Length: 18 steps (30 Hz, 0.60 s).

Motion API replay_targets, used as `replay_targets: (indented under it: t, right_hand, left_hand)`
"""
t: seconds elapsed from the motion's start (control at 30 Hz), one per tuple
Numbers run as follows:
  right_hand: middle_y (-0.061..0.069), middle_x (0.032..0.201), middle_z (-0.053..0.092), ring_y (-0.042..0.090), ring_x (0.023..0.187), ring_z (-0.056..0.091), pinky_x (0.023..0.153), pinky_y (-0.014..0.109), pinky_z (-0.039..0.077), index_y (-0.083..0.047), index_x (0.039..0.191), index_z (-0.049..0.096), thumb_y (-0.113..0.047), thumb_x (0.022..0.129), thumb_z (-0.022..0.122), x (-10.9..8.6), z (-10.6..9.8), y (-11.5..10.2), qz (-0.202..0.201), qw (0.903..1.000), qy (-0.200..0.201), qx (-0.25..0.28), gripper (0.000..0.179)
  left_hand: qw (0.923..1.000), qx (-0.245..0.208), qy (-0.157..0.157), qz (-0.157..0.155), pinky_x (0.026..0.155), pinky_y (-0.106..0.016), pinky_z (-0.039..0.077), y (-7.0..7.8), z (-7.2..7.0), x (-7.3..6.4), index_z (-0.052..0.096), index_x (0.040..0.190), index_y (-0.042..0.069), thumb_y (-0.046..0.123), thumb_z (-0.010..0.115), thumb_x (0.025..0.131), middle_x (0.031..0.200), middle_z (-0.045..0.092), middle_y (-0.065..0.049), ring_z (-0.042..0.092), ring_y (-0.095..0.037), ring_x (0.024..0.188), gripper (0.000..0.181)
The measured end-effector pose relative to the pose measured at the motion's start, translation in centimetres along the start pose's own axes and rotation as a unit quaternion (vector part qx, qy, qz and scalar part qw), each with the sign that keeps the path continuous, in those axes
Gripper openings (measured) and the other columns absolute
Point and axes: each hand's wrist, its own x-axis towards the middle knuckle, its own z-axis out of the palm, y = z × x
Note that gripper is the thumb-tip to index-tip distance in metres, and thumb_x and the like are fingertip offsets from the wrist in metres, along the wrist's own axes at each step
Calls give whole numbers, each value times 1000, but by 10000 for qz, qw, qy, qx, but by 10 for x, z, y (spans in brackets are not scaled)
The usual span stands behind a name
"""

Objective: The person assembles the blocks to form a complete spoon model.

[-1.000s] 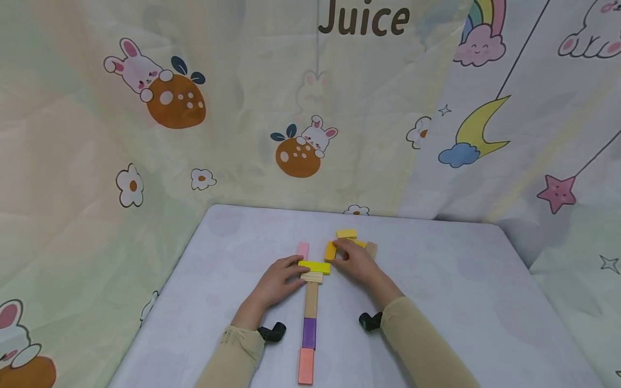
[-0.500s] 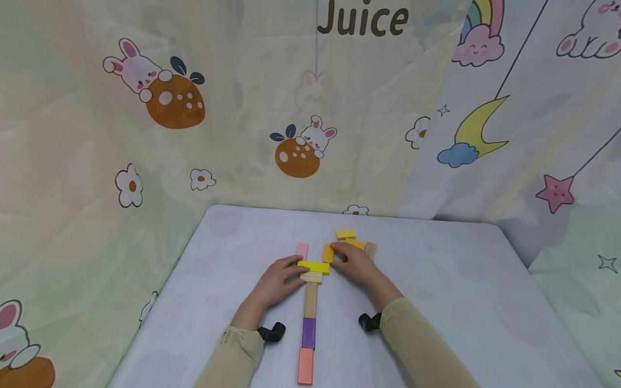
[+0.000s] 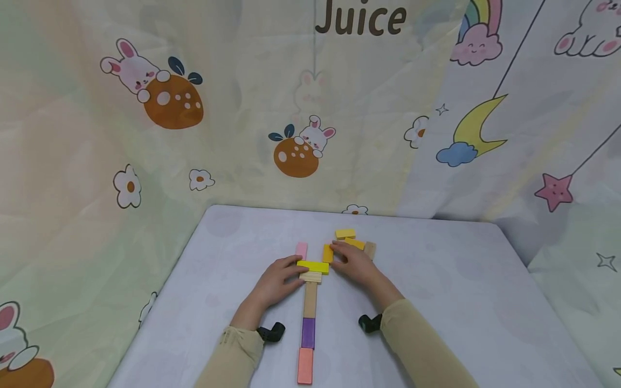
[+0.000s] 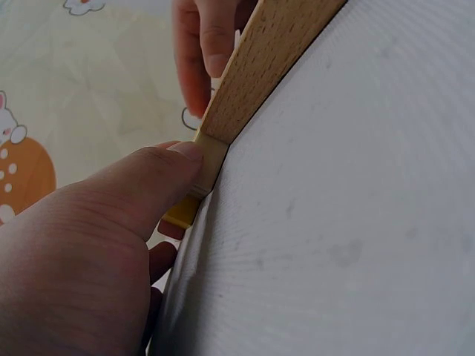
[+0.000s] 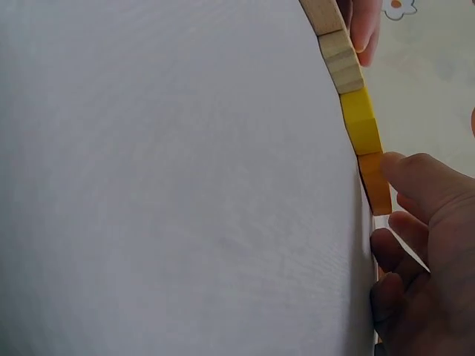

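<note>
L hand (image 3: 281,277): grip loosely spread, touching yellow block (image 3: 318,268) & wood block (image 3: 314,278), prob. to steady both. R hand (image 3: 356,262): grip narrowed, pinching orange block (image 3: 327,253) at yellow block's 2 o'clock, prob. to align.

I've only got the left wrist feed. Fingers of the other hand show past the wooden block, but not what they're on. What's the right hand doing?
Observer: Head view: the right hand pinches an orange block.
Operator: Is it touching the yellow block?
Observer: Yes. In the right wrist view its end meets that one, no gap visible.
Operator: Copy. Which block sits at the near end of the line?
Observer: Head view: a salmon block.
</note>
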Motion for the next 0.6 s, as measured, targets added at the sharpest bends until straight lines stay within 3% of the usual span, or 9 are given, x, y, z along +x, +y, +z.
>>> replay_targets:
  t: [0.1,0.2,0.33,0.47,0.6]
  right_hand:
    - [-6,153,45,21,132,51,113,45,43,-26,144,52,-36,94,66,-1,-2,2,61,9998,56,195,53]
    - [-6,150,48,16,109,57,96,38,52,-27,142,55,-34,95,66,-5,-4,6,120,9993,209,301,49]
    - [-2,139,56,14,88,53,77,30,50,-21,136,61,-28,95,66,-13,-11,12,34,9972,656,347,42]
    - [1,131,59,17,89,53,77,32,51,-17,132,63,-24,94,67,-22,-20,24,28,9929,1082,492,38]
    - [6,134,55,27,113,56,96,46,52,-15,134,60,-26,95,66,-29,-26,39,333,9886,1309,668,41]
  left_hand:
    - [10000,-7,-9,-1,114,-46,40,1,-1,0,64,131,35,44,63,95,152,45,8,45,-22,139,36]
    - [10000,-34,-35,-11,115,-45,40,1,-1,0,64,131,35,44,63,95,152,45,8,45,-22,139,36]
    - [10000,-57,1,52,115,-45,40,0,0,0,65,130,34,43,63,96,152,46,7,45,-22,138,36]
    - [10000,-19,10,54,115,-45,39,-1,1,0,65,130,34,43,63,96,152,46,7,45,-22,138,36]
    - [10000,-23,-9,-3,115,-45,39,-2,1,0,65,130,34,44,63,95,152,45,8,45,-22,138,35]
